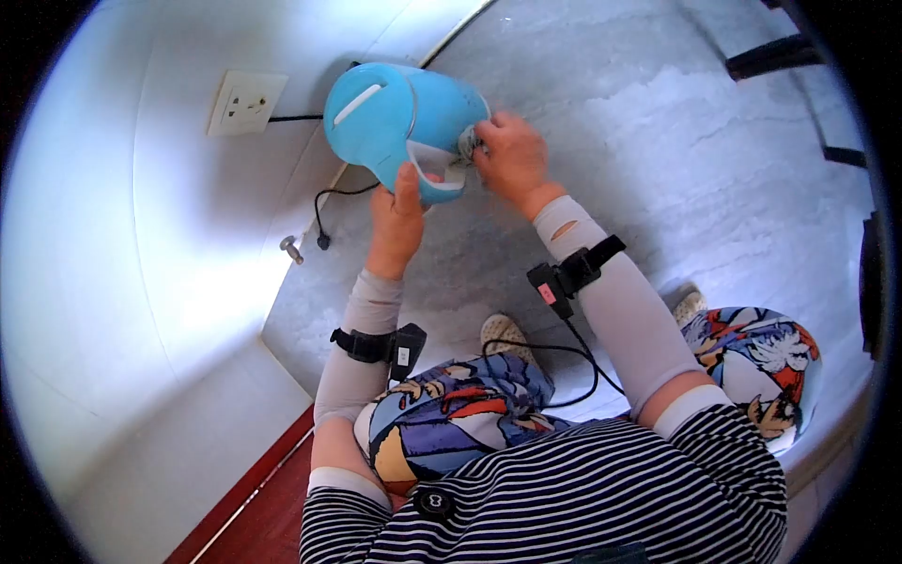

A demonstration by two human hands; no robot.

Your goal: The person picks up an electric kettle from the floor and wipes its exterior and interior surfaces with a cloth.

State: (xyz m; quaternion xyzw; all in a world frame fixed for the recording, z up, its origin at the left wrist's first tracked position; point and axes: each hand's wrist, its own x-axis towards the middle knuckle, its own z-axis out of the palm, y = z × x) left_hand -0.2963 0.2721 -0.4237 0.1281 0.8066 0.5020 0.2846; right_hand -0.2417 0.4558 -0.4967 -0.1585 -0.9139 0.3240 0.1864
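Note:
A light blue appliance with a rounded top and a white slot (pixel 366 108) stands on the grey floor beside the wall. My left hand (pixel 398 221) grips the near end of its handle, thumb on top. My right hand (pixel 512 160) is at the appliance's right side, its fingers closed on a crumpled greyish cloth (pixel 470 143) held against the blue body near the handle opening. Part of the cloth is hidden by my fingers.
A wall socket (pixel 246 103) has a black cable running behind the appliance. A black plug (pixel 323 241) lies on the floor. A metal door stop (pixel 292 249) is at the wall's foot. Dark furniture legs (pixel 770 58) stand at the upper right.

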